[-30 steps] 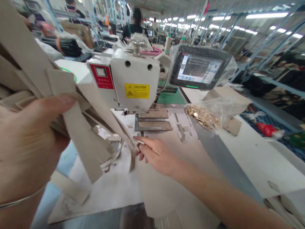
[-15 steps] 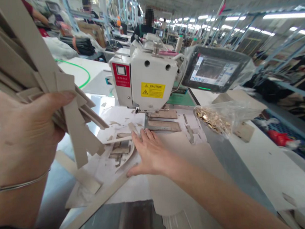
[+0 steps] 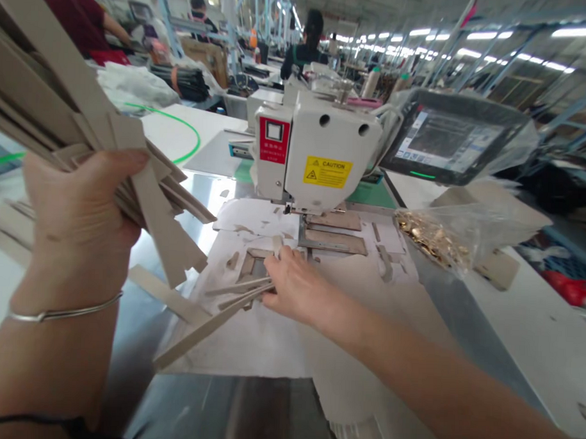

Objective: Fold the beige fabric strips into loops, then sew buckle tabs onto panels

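Note:
My left hand (image 3: 86, 206), raised at the left, is closed around a thick fanned bundle of beige strips (image 3: 52, 89). Low over the machine bed, my right hand (image 3: 293, 280) pinches several more beige strips (image 3: 212, 322), whose ends stick out to the left; its fingertips are partly hidden. Beneath them lies a white sheet (image 3: 250, 352) with cut openings and small scraps. One loose beige strip (image 3: 168, 295) rests on the bed between my hands. Just beyond my right hand is the white head of a sewing machine (image 3: 319, 150), with a flat clamp plate (image 3: 338, 241) below it.
A control screen (image 3: 449, 142) stands right of the machine head. Near it lies a clear bag of gold-coloured metal pieces (image 3: 431, 240). More beige strips (image 3: 9, 225) lie at the far left. A person in a dark red top (image 3: 74, 20) and others sit farther back.
My right hand has closed from a flat spread and gathered strips off the sheet. The view has turned left, so the machine appears farther right. My left hand still grips its bundle.

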A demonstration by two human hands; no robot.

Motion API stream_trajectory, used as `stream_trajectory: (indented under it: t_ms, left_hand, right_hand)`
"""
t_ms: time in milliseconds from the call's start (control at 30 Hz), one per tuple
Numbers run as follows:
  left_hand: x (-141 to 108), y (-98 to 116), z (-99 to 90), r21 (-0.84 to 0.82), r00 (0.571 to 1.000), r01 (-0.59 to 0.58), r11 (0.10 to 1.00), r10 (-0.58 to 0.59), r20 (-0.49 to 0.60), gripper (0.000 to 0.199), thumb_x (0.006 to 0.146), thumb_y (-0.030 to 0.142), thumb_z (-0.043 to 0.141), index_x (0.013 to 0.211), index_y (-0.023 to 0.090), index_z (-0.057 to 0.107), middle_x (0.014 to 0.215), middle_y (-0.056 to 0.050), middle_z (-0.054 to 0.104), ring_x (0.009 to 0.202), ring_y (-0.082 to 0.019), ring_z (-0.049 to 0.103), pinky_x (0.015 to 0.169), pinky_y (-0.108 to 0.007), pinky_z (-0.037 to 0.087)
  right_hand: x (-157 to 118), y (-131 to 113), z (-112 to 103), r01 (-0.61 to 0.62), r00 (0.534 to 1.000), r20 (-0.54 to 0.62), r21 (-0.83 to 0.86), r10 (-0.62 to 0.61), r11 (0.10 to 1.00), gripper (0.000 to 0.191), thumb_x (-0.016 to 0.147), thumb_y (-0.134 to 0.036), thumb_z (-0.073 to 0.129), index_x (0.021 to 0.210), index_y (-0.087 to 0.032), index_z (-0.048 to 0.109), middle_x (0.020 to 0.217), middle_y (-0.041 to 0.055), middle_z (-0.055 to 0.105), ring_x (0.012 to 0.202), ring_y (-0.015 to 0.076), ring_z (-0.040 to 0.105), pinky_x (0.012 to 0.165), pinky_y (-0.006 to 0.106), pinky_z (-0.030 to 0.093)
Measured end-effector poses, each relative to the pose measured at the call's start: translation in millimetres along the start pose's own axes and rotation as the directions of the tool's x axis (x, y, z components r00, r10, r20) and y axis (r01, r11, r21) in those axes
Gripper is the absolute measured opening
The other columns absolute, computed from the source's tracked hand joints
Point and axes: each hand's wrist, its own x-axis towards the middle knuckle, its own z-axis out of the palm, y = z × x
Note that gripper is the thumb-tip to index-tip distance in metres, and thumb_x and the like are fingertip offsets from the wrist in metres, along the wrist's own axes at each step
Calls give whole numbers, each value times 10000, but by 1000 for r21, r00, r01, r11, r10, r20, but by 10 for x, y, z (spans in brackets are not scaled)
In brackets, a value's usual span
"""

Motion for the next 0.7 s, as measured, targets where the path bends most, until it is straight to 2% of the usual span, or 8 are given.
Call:
stream_trajectory:
  t_ms: [100, 200, 300, 400, 500, 600, 700]
  left_hand:
    - [51, -78, -19, -111, 995, -88, 990, 82, -54, 298, 567, 135, 702, 864, 128, 684, 759, 28, 681, 689, -112, 664, 689, -309, 659]
    - [69, -112, -43, -112, 996, -68, 991, 62, -57, 234, 580, 105, 737, 811, 126, 709, 723, 18, 701, 745, -122, 683, 648, -239, 643]
    - [90, -122, -74, -104, 997, -53, 993, 47, -58, 229, 582, 103, 729, 806, 145, 706, 735, 37, 697, 703, -120, 676, 604, -254, 647]
    - [125, -127, -105, -137, 998, -54, 989, 47, -52, 277, 569, 119, 719, 840, 163, 688, 769, 60, 688, 658, -115, 667, 648, -317, 668]
    - [165, -132, -133, -140, 995, -26, 990, 12, -100, 244, 547, 149, 697, 779, 183, 628, 739, 67, 671, 675, -112, 664, 694, -317, 665]
    - [196, -147, -164, -129, 983, 26, 991, -49, -179, 241, 511, 155, 673, 653, 209, 486, 730, 80, 668, 683, -106, 658, 677, -306, 657]
    - [211, -176, -191, -96, 990, 36, 995, -49, -131, 243, 561, 185, 703, 660, 202, 482, 791, 86, 672, 694, -96, 662, 708, -328, 660]
  right_hand:
    - [10, 15, 0, -83, 996, 40, 83, 80, 993, 298, 817, -292, 740, 1054, -146, 633, 1139, 158, 560, 1030, 294, 610, 804, 371, 516]
    - [22, 43, 25, -125, 992, 21, 176, 123, 976, 415, 768, -225, 757, 1132, -143, 575, 1132, 140, 572, 971, 255, 616, 757, 329, 493]
    - [32, 74, 41, -136, 991, 40, 234, 131, 963, 446, 768, -221, 727, 1166, -141, 544, 1045, 113, 623, 890, 238, 626, 681, 301, 457]
    - [30, 111, 15, -146, 988, 87, 188, 131, 971, 289, 812, -206, 667, 1087, -151, 594, 1021, 117, 653, 913, 248, 642, 697, 303, 442]
    - [20, 171, -54, -122, 991, 66, 136, 113, 983, 145, 841, -166, 609, 984, -173, 635, 1095, 115, 654, 977, 238, 651, 752, 295, 446]
    - [7, 243, -160, -156, 985, 83, 87, 149, 984, 172, 869, -216, 577, 1024, -173, 637, 1044, 115, 689, 946, 264, 670, 736, 316, 465]
    - [-8, 287, -256, -226, 972, 75, 35, 223, 973, 267, 916, -269, 512, 1132, -155, 622, 1013, 148, 719, 914, 317, 692, 740, 381, 500]
